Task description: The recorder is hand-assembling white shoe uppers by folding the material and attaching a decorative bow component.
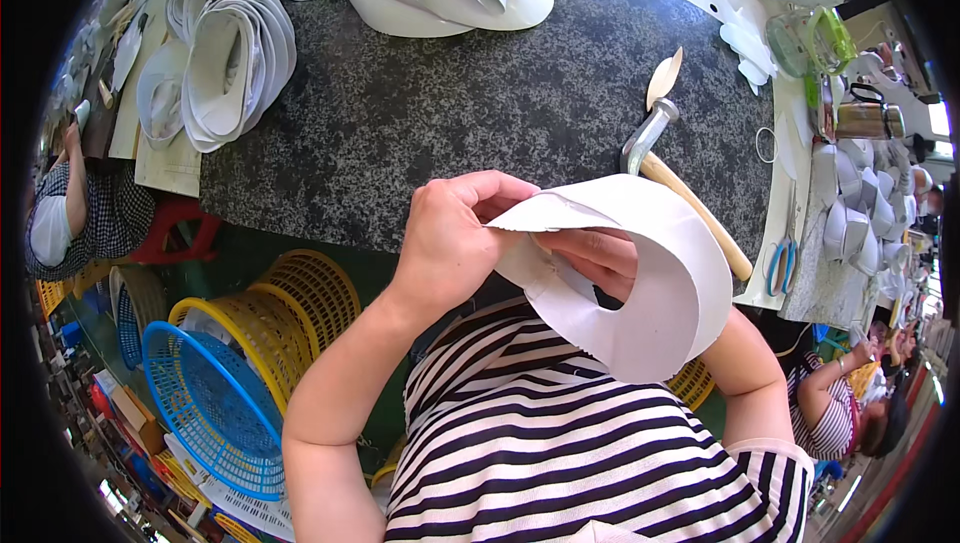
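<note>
the left hand [440,238] has its grip pinching the edge of a curved white piece [685,273], held just on the person's side of the hammer [652,133]. the right hand [605,251] shows through the piece's opening; partly hidden, its grip i cannot tell. stacked white pieces [250,73] lie left of the hammer.

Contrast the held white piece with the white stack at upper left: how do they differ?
The left hand grips the piece; no hand touches the stack. The piece is one ring-like form; the stack layers many. Both are white and curved.
</note>
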A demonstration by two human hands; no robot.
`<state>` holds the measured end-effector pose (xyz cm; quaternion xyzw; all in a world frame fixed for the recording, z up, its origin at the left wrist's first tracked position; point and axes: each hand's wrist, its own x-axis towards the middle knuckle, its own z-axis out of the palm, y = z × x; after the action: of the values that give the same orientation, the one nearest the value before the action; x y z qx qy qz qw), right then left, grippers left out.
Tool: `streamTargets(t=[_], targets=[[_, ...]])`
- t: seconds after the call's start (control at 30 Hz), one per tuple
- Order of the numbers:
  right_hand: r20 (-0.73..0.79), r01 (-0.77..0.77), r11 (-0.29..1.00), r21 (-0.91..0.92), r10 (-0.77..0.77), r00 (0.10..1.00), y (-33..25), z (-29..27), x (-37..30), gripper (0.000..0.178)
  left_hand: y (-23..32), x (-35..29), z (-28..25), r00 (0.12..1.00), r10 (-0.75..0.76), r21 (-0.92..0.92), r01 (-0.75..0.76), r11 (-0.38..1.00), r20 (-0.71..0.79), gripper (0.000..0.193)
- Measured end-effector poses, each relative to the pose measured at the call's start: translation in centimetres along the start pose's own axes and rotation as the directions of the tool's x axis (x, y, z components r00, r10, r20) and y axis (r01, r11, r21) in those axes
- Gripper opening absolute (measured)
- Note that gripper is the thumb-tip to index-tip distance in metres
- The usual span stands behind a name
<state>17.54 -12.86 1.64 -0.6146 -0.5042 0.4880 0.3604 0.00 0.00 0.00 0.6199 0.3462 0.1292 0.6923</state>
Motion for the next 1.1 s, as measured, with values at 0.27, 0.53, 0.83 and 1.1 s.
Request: streamTargets(t=[0.27, 0.53, 0.83, 1.1], targets=[[0.031, -0.086, 0.991, -0.1, 0.089, 0.996, -0.6, -0.1, 0.5, 0.028, -0.4, -0.1, 0.4, 1.0, 0.003, -0.029, -0.003, 1.0, -0.01, 0.02], [0.075, 0.377, 0.852, -0.364, -0.377, 0.923, 0.7, -0.2, 1.3, 0.023, -1.5, 0.4, -0.4, 0.989, -0.031, -0.1, 0.016, 0.995, -0.142, 0.018], [-0.22, 0.069, 0.972, -0.224, -0.12, 0.968, -1.0, -0.7, 1.4, 0.022, -0.4, 0.0, -2.9, 0.965, 0.146, -0.475, -0.026, 0.879, 0.219, 0.049], [0.019, 0.038, 0.458, 0.888, -0.12, 0.993, 0.0, 1.3, 2.9, 0.037, -0.3, -0.3, -0.2, 0.935, 0.353, -0.856, -0.152, 0.494, 0.038, 0.062]])
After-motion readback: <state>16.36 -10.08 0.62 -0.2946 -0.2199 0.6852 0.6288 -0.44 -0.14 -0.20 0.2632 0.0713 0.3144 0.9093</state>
